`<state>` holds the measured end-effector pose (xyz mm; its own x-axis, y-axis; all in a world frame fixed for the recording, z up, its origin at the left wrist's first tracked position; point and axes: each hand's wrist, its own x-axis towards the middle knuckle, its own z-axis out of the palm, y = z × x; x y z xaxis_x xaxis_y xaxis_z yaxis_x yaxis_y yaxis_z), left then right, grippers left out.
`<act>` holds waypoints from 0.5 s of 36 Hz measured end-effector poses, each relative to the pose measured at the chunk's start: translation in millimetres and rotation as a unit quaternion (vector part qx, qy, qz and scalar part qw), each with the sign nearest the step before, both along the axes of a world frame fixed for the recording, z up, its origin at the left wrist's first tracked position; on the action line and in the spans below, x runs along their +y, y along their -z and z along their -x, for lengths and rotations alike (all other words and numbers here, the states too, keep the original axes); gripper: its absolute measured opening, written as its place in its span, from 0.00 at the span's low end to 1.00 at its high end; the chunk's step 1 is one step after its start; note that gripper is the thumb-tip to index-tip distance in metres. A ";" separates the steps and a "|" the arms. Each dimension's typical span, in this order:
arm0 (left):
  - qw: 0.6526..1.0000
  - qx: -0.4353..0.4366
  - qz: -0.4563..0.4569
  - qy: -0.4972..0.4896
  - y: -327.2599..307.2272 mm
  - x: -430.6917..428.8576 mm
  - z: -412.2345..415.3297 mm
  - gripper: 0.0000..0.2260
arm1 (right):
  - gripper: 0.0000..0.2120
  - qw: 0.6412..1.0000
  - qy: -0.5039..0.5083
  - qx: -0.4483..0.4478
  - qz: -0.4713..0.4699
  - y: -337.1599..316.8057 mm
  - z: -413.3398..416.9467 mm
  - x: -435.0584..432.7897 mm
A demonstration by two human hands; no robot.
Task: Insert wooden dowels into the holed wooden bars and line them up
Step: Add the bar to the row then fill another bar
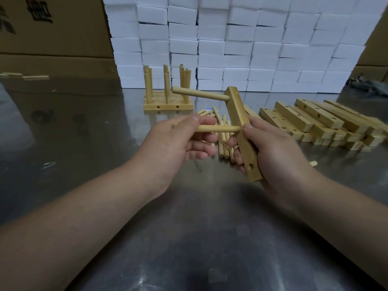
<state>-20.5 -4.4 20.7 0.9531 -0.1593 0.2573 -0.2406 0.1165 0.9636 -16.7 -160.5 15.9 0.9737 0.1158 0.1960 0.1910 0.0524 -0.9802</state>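
- Left and near edge: open counter (69, 131), wide passage.
- Centre: heap of loose dowels (223, 143); right: stacked bars (315, 120) blocking.
- Far side: upright dowel rack (168, 100), then wall of white boxes (252, 49).

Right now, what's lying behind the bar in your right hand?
Loose dowels piled on the table. The bar, left hand and right hand cover part of the pile, so the count can't be told.

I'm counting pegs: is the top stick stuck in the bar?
In: the top dowel juts sideways from the bar, otherwise unsupported.
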 end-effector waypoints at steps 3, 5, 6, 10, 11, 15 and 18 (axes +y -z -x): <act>0.995 -0.042 -0.080 -0.048 -0.1 2.5 0.4 0.11 | 0.12 1.000 0.005 -0.002 0.001 -0.1 -1.7 -3.0; 0.978 -0.084 -0.174 -0.080 1.8 3.2 0.1 0.10 | 0.13 1.000 0.004 -0.016 0.016 -0.5 -1.3 -3.9; 0.969 -0.099 -0.209 -0.087 3.4 3.1 -0.2 0.10 | 0.13 0.999 0.002 -0.026 0.024 -0.7 -0.7 -3.8; 0.944 -0.139 -0.275 -0.120 6.0 1.8 0.7 0.10 | 0.15 0.997 -0.002 -0.054 0.058 -0.5 1.6 -2.4; 0.934 -0.157 -0.293 -0.130 6.0 1.8 0.9 0.10 | 0.14 0.997 -0.006 -0.054 0.059 -0.6 2.2 -1.6; 0.911 -0.209 -0.321 -0.154 8.6 4.0 0.5 0.07 | 0.14 0.999 -0.026 -0.041 0.019 -2.8 4.6 -0.6; 0.892 -0.248 -0.339 -0.168 9.2 5.2 0.9 0.08 | 0.14 0.999 -0.028 -0.035 0.015 -3.3 5.1 -0.5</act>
<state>-21.4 0.8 11.5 0.7727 -0.1659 0.6127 -0.5681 -0.6115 0.5508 -21.8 -161.0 19.1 0.9498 0.1762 0.2585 0.2564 0.0351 -0.9659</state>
